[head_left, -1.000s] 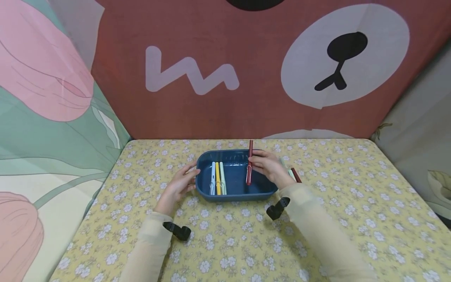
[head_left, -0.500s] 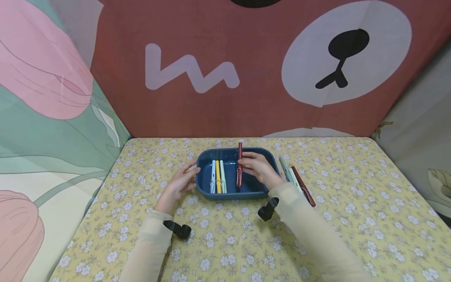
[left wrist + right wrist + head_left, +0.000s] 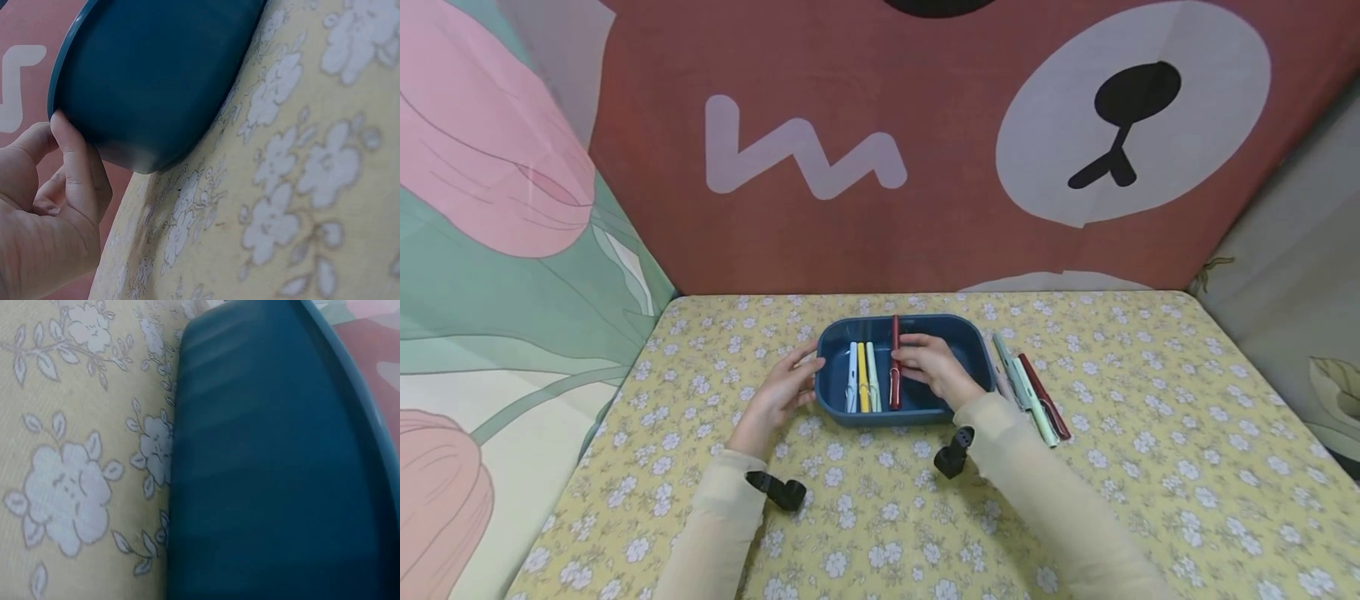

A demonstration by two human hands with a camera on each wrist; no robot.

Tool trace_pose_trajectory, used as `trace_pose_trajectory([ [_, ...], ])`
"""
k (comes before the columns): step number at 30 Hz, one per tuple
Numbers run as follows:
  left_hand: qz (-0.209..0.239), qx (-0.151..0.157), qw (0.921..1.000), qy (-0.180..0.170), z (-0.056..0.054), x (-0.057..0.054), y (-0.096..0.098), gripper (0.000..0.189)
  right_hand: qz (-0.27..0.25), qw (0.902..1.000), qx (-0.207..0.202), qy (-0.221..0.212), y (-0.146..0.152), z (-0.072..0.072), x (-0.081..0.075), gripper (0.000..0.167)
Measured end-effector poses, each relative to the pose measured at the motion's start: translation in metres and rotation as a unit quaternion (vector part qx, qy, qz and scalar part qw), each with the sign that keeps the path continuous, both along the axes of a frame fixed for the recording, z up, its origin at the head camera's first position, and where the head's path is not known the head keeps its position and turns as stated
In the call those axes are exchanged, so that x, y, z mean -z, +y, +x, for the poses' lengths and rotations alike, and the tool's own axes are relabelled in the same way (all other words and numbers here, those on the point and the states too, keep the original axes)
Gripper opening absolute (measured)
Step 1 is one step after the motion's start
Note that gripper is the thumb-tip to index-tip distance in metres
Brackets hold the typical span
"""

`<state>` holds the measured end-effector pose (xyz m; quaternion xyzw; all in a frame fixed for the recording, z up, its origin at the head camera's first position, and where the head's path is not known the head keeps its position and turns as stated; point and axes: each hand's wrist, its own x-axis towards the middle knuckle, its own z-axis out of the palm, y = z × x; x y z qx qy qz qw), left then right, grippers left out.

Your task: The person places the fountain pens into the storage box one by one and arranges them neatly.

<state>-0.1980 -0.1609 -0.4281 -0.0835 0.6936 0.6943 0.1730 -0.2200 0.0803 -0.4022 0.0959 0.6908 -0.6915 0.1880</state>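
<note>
A dark blue plastic tray [image 3: 872, 420] stands on the table in the head view. My left hand [image 3: 778, 392] holds its left end, with the thumb at the rim; in the left wrist view the fingertips meet the tray's edge. Inside the tray my right hand [image 3: 936, 367] pinches a dark red pen [image 3: 895, 354] with a wire clip, its upper end overlapping the far rim. Left of that pen, a light blue pen [image 3: 852, 375], a yellow pen [image 3: 863, 379] and a pale green pen [image 3: 874, 379] lie side by side. The right wrist view shows only the tray's outer wall and tablecloth, no fingers.
Just right of the tray lie more pens: a grey-green pen [image 3: 1011, 367], a mint pen [image 3: 1036, 404], a second dark red pen [image 3: 1045, 396] and a pale pinkish one partly hidden. Yellow floral cloth [image 3: 865, 533] covers the table. A red printed backdrop [image 3: 947, 242] rises behind it.
My right hand has moved left and lower with the dark red pen, bringing it close to the pale green pen. The pens right of the tray have come into view. My left hand stays put.
</note>
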Motion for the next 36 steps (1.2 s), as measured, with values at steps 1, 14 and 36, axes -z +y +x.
trace_pose_trajectory([
  [1, 0.0, -0.001, 1.0, 0.0, 0.0, 0.0, 0.0, 0.054, -0.001, 1.0, 0.001, -0.001, -0.001, 0.0, 0.001, 0.049],
  [14, 0.009, 0.006, 0.9999, 0.004, 0.001, 0.0, -0.001, 0.054, 0.014, 0.9999, -0.004, -0.008, -0.01, 0.003, 0.005, 0.048],
  [36, 0.021, 0.021, 0.9995, -0.002, 0.011, -0.021, 0.002, 0.056, 0.043, 0.9981, -0.035, -0.028, -0.02, 0.003, 0.009, 0.046],
])
